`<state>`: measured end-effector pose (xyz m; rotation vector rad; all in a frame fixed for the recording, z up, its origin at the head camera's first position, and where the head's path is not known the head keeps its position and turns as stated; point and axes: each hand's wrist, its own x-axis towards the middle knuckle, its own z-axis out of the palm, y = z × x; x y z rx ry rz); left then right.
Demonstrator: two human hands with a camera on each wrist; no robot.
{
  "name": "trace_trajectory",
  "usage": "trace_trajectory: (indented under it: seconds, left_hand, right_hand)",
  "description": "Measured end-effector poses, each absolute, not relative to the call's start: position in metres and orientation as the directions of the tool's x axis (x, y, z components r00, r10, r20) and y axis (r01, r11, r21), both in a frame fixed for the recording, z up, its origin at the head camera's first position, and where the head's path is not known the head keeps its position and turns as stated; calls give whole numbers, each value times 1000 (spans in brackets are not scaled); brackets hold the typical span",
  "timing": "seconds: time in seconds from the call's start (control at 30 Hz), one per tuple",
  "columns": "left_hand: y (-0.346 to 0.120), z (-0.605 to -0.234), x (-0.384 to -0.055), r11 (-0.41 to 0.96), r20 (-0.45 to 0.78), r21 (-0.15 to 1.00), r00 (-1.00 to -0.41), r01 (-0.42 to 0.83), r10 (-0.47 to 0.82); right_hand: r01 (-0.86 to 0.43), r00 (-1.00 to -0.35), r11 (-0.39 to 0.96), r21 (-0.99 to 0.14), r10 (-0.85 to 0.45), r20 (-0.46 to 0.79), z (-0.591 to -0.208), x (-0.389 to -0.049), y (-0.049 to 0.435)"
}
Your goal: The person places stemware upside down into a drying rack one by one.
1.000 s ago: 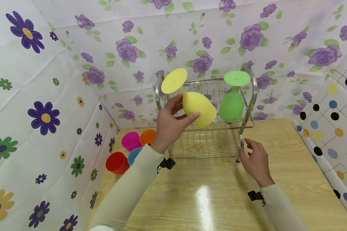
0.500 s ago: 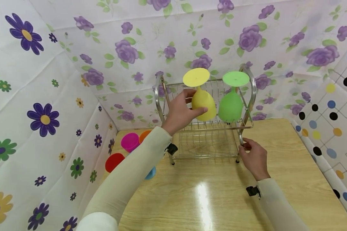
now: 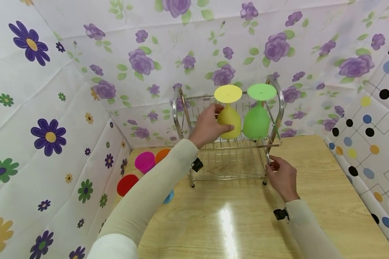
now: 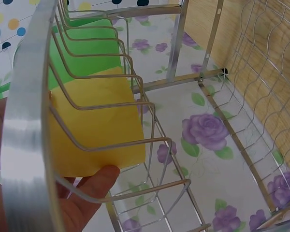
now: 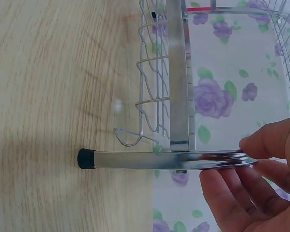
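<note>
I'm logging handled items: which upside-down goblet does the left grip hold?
The yellow goblet; the left grip holds it, while the green goblet stands unheld.

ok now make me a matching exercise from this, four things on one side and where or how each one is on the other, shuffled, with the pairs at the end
1. yellow goblet
2. green goblet
3. red cup
4. right hand

A. holding the chrome leg
B. on the table, left of the dish rack
C. upside down, no hand on it
D. upside down, gripped by the left hand

Pairs: 1-D, 2-C, 3-B, 4-A
</note>
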<state>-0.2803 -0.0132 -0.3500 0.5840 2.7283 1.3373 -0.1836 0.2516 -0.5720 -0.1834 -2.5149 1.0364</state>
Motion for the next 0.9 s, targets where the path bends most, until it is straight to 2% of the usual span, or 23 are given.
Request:
trace_trajectory:
  seconds: [0.2, 0.63, 0.9]
  left_hand:
    - [-11, -355, -281, 567, 83, 770, -927, 293, 366]
    - [-11, -354, -280, 566, 107, 763, -925, 311, 364]
    - [-25, -344, -258, 503, 225, 794, -933, 342, 280]
  right_hand:
    - [-15, -902, 711, -703, 293, 316, -572, -181, 252]
    - [-13, -877, 688, -725, 341, 340, -579, -187, 246]
    - [-19, -886, 677, -736, 329, 326, -579, -185, 248]
